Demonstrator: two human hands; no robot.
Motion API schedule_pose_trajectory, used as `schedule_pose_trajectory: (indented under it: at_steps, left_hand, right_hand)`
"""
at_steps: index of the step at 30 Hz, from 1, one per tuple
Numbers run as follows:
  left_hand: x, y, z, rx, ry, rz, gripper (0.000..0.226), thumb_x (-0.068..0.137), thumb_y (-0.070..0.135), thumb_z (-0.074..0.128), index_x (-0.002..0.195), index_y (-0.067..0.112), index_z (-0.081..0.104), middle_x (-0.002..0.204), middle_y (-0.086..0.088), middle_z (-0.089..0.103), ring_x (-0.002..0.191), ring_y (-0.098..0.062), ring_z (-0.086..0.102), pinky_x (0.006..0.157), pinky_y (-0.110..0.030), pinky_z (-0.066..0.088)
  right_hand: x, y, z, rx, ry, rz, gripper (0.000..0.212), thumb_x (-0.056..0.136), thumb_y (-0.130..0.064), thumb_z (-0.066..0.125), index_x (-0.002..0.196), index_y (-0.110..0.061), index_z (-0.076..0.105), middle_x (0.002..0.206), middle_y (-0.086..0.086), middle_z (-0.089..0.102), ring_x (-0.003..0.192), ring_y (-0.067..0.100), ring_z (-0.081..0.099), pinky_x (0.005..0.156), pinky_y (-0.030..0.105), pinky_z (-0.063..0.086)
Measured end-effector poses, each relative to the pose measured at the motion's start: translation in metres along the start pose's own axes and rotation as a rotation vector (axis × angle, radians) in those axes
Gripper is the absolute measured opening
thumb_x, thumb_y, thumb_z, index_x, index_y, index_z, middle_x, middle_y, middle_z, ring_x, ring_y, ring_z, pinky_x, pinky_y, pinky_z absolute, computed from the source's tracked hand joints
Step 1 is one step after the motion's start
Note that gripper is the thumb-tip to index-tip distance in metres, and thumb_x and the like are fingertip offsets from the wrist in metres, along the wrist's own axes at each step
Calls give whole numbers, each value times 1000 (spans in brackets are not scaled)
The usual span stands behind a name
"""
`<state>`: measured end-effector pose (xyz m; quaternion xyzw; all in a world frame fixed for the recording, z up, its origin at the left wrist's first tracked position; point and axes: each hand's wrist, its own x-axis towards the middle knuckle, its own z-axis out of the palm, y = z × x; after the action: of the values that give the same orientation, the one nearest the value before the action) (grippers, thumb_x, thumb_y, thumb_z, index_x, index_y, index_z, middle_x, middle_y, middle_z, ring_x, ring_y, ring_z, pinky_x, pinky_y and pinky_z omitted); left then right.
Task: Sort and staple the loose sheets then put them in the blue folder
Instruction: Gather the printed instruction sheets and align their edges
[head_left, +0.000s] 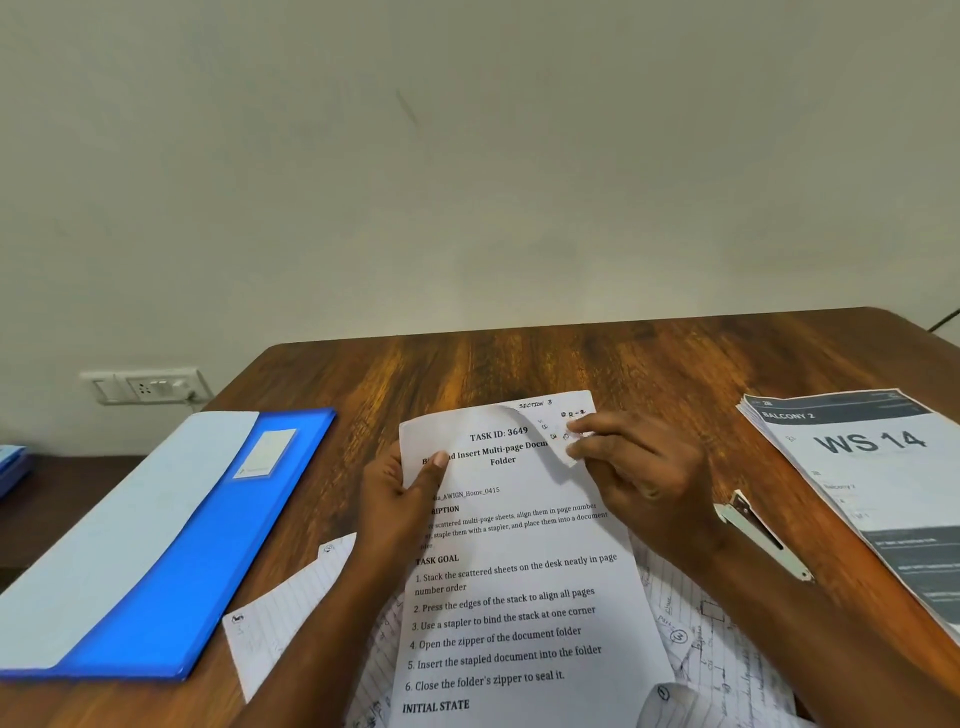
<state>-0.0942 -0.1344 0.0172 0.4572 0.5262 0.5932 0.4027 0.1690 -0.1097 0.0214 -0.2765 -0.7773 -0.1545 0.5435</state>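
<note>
loose ruled handwritten sheets (717, 649) lie fanned at the near edge of the brown wood-grain tabletop (519, 369). on top of them, a white printed task sheet (519, 597) headed "task id: 3649". left hand (402, 499) has its grip on that sheet's upper left edge, thumb on top. right hand (639, 467) pinches the sheet's curled upper right corner, peeling it back over a handwritten page beneath. just right of the right wrist, a silver metal stapler (758, 535) on the tabletop. far right, a stack of grey printed sheets (872, 467) reading "ws 14". left, a flat blue plastic folder (208, 545), closed, pale flap across it. behind, a white wall socket (145, 387).
</note>
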Motion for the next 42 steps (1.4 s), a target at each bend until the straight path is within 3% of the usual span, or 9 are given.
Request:
schedule_pose_trajectory:
  at_steps: [3, 11, 17, 25, 31, 35, 42]
  left_hand:
    - [-1, 1, -1, 0, -13, -10, 12, 102, 18, 65, 112, 16, 71, 96, -10, 81, 85, -36, 79, 75, -56, 64]
    - [-3, 1, 0, -7, -22, -12, 15, 102, 18, 64, 115, 14, 71, 95, -10, 81, 82, -34, 79, 71, -51, 65]
    - [-6, 5, 1, -15, -33, -15, 14, 101, 17, 64, 114, 17, 70, 94, -6, 82, 79, -27, 80, 59, -36, 64]
    - [-5, 5, 1, -15, -24, -16, 13, 101, 17, 64, 113, 17, 70, 93, -6, 82, 76, -25, 80, 56, -32, 62]
    - [-3, 1, 2, -24, -27, -15, 19, 102, 16, 64, 119, 9, 69, 95, -11, 81, 78, -31, 79, 64, -45, 64]
    - [-3, 1, 2, -35, -26, -18, 17, 102, 16, 64, 117, 10, 69, 96, -10, 81, 80, -32, 79, 65, -45, 65]
    - [-3, 0, 1, -28, -13, -11, 18, 101, 15, 65, 117, 8, 69, 97, -13, 81, 80, -33, 79, 66, -47, 65]
  right_hand:
    - [2, -5, -1, -17, 23, -16, 9, 89, 2, 78, 84, -4, 81, 99, 6, 79, 88, 19, 74, 74, 34, 59]
    - [5, -9, -3, -34, 67, -27, 11, 89, 2, 78, 79, -2, 79, 93, 7, 78, 82, 19, 74, 73, 29, 58]
    - [2, -6, -1, -57, 68, 14, 1, 90, -1, 80, 90, -1, 80, 96, 7, 77, 83, 18, 74, 69, 33, 60]
    - [2, -6, -2, -100, 89, 62, 11, 90, -9, 82, 99, -3, 79, 93, 3, 77, 77, 6, 67, 62, 30, 57]
    - [1, -4, -1, -121, 106, 57, 16, 89, -11, 84, 102, -3, 79, 91, 3, 77, 70, 11, 68, 57, 32, 56]
    - [-3, -1, 0, -106, 99, 61, 28, 89, -12, 84, 115, -4, 75, 103, 8, 79, 81, 19, 76, 63, 36, 61]
    - [0, 0, -2, -114, 90, 22, 11, 90, -3, 79, 101, -4, 82, 101, 7, 77, 81, 21, 74, 63, 36, 58]
